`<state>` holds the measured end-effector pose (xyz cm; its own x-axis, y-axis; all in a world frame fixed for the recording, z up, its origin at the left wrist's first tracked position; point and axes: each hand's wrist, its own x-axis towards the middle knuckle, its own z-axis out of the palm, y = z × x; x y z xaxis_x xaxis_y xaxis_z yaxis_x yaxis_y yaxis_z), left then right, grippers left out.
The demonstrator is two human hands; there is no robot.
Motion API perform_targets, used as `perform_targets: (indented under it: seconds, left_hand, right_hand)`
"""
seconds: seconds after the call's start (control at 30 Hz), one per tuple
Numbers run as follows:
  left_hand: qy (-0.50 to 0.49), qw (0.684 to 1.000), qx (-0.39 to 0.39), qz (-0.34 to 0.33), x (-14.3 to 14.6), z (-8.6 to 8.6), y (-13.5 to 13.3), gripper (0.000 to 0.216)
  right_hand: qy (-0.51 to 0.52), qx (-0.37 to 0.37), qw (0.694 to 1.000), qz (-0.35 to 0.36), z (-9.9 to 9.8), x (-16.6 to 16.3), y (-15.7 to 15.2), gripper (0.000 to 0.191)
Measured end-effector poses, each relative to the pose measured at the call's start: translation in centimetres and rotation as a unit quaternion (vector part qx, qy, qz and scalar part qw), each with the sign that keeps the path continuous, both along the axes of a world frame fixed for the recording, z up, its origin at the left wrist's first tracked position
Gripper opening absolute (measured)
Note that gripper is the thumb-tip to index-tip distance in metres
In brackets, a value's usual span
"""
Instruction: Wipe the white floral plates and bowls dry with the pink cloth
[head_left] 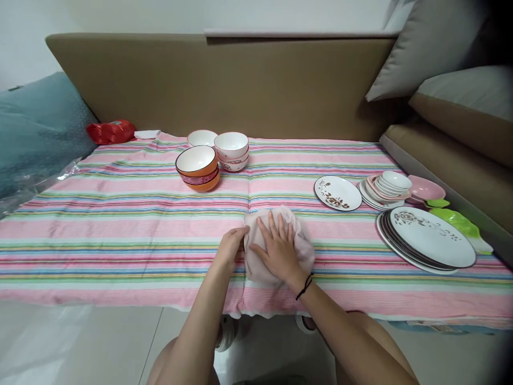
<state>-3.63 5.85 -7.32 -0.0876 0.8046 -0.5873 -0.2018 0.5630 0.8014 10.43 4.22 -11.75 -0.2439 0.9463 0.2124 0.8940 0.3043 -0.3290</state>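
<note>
A pale pink cloth point(298, 243) lies bunched over something near the front edge of the striped bedspread. My right hand point(279, 250) rests flat on top of the cloth, fingers spread. At the cloth's left side, my left hand point(232, 246) is closed, with thumb and fingers around the edge of what is underneath. A small dark strip of rim shows beside those fingers, like that of a dish; the cloth hides the remainder. To the right of the cloth lies a white plate point(331, 188) with a dark rim and brown flowers.
Stacked orange bowls point(200, 184) and white bowls point(232, 144) stand back left. At right are a pile of oval plates point(433, 238), small white bowls point(394, 182), a pink bowl point(427, 188) and a green leaf-shaped dish point(457, 222). Red ribbon rolls point(111, 132) lie far left.
</note>
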Motion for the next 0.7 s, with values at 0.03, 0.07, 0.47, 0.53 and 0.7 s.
perform_targets:
  seconds: [0.03,0.07,0.47,0.53,0.7]
  left_hand:
    - [-0.001,1.000,0.013,-0.007,0.0,0.0,-0.1,0.024]
    - [-0.006,1.000,0.021,-0.010,0.1,-0.2,-0.1,0.024]
    - [-0.019,0.999,-0.029,0.013,0.0,-0.9,0.5,0.036]
    - [-0.006,1.000,-0.022,-0.006,0.1,-0.6,0.4,0.036]
    - [0.036,0.999,0.036,-0.008,0.7,-0.9,0.2,0.020]
  right_hand:
    - [0.001,0.003,1.000,-0.018,-0.1,0.0,0.0,0.072]
    - [0.001,0.005,1.000,-0.019,-0.1,0.0,-0.1,0.072]
    - [-0.018,-0.013,0.995,0.100,0.6,1.0,-0.5,0.055]
    - [-0.026,-0.005,0.999,0.020,0.2,1.0,-0.8,0.059]
    - [-0.025,0.000,0.999,0.041,-0.3,0.5,-1.3,0.055]
